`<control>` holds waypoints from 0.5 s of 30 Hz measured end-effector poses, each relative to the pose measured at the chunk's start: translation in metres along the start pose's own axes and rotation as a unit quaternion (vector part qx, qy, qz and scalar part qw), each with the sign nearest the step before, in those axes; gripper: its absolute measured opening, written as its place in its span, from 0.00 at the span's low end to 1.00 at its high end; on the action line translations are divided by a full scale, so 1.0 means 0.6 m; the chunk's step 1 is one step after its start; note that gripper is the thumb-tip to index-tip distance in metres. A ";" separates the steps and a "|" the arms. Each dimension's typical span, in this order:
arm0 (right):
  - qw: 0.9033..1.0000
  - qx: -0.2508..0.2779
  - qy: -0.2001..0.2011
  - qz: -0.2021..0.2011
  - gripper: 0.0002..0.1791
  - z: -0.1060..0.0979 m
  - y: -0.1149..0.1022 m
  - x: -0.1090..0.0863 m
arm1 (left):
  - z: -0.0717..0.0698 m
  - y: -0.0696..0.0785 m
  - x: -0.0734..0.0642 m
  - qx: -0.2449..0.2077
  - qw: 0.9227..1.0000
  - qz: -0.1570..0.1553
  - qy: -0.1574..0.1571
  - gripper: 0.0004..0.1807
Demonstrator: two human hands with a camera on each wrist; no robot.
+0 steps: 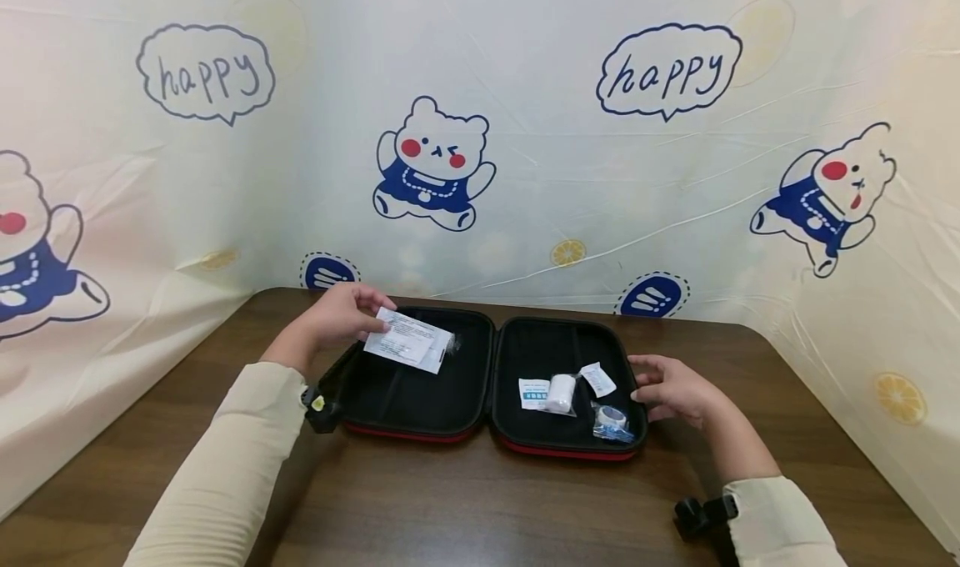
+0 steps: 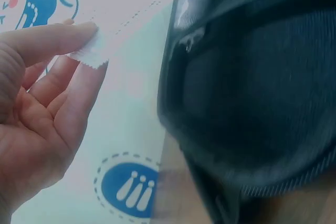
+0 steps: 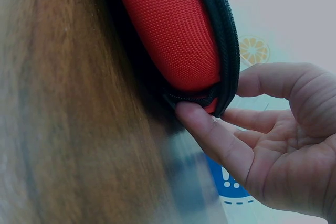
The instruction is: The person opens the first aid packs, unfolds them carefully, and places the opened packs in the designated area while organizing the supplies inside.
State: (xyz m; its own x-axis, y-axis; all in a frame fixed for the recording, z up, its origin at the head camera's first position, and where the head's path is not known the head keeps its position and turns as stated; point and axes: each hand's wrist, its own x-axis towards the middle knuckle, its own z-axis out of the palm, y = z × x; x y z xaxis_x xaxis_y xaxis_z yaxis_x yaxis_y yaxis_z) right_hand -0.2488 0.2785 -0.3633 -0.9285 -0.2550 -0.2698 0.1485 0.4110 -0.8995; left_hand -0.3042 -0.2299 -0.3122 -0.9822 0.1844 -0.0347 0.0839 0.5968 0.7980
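An unzipped case, black inside with a red shell (image 3: 168,30), lies opened flat on the table in two halves. Over its left half (image 1: 420,400), my left hand (image 1: 341,317) pinches a flat white packet with small printed text (image 1: 405,340) between thumb and fingers; its serrated edge (image 2: 92,53) shows in the left wrist view. At the outer rim of the right half (image 1: 525,434), my right hand (image 1: 678,392) holds the edge between thumb and fingers. In that half lie a wrapped white bandage roll (image 1: 560,393), a white-and-blue packet (image 1: 533,393), a small white packet (image 1: 597,378) and a wrapped tape roll (image 1: 612,421).
The brown wooden table (image 1: 480,509) extends in front of the case and to both sides. Behind it hangs a pale curtain (image 1: 540,175) printed with bears and lettering, which meets the table's back edge. A dark camera strap sits on each wrist.
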 end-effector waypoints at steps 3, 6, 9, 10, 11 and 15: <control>1.000 -0.001 0.000 -0.001 0.41 0.000 0.001 0.000 | -0.016 -0.007 -0.006 0.008 1.000 0.001 0.000 0.16; 1.000 -0.006 0.000 -0.001 0.40 0.000 0.001 -0.001 | -0.032 -0.014 -0.012 -0.001 1.000 0.001 0.001 0.17; 1.000 -0.011 0.001 -0.001 0.40 0.000 -0.001 -0.002 | -0.048 -0.022 -0.018 -0.008 1.000 0.002 0.001 0.18; 1.000 -0.010 0.000 0.000 0.40 0.000 -0.001 -0.002 | -0.053 -0.025 -0.021 -0.009 1.000 0.002 0.003 0.19; 1.000 -0.012 -0.003 -0.002 0.40 0.000 -0.001 -0.002 | -0.057 -0.027 -0.023 -0.012 1.000 0.002 0.005 0.20; 1.000 -0.009 -0.003 -0.001 0.40 -0.001 -0.001 -0.002 | -0.070 -0.041 -0.030 -0.025 1.000 -0.003 0.013 0.23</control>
State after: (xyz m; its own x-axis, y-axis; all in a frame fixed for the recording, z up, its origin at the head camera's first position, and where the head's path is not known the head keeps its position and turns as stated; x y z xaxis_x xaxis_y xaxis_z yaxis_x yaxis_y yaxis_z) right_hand -0.2480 0.2789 -0.3626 -0.9268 -0.2613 -0.2699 0.1404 0.4254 -0.8941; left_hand -0.2957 -0.2808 -0.3057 -0.9868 0.1601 -0.0247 0.0698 0.5577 0.8271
